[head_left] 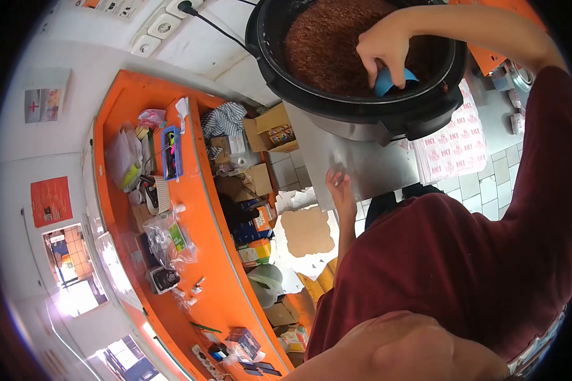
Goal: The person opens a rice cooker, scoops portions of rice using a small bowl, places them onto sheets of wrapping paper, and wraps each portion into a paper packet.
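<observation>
My right hand (388, 51) is closed round a blue scoop or cup (393, 81), which dips into a brown crumbly mass (327, 44). This mass fills a large black-rimmed pot (356, 124) at the top of the view. Lower down, my left hand (340, 184) is beside the edge of the metal table (375, 162), palm partly turned up. Its fingers are loosely bent and apart, with nothing clearly visible in them. The lower part of the scoop is hidden by the pot's contents and my fingers.
Printed paper sheets (454, 143) lie right of the pot. An orange counter (216, 254) with bags, a blue tray (171, 152) and small items runs along the left. Open cardboard boxes (270, 129) stand beyond the table's left edge. A black plug cord hangs near the pot.
</observation>
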